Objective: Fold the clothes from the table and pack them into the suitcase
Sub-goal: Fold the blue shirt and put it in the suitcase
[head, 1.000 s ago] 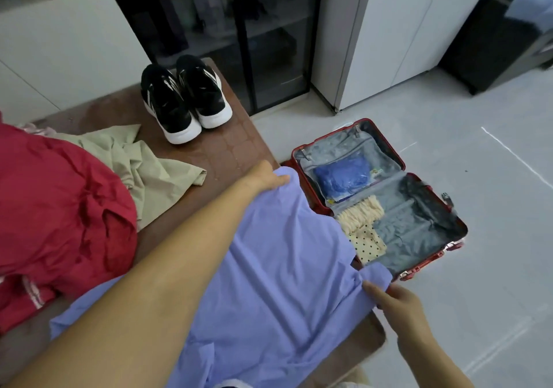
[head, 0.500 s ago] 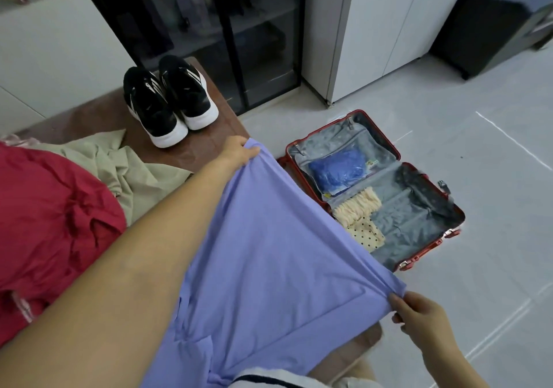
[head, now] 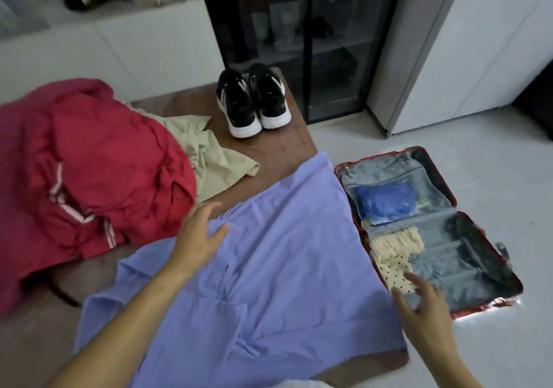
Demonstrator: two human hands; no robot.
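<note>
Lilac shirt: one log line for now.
lilac shirt: spread on table, unfolded | left hand: open, on shirt | right hand: open, beside shirt edge | red suitcase: open on floor

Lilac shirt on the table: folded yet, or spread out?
Spread out. The lilac shirt lies open and wrinkled across the table; the left hand rests flat on it.

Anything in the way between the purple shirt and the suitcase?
Nothing visible. The shirt lies spread on the table, with the open suitcase on the floor right beside it. Inside, a cream knit and a dotted cloth lie along the table side; the rest of that half is bare.
</note>
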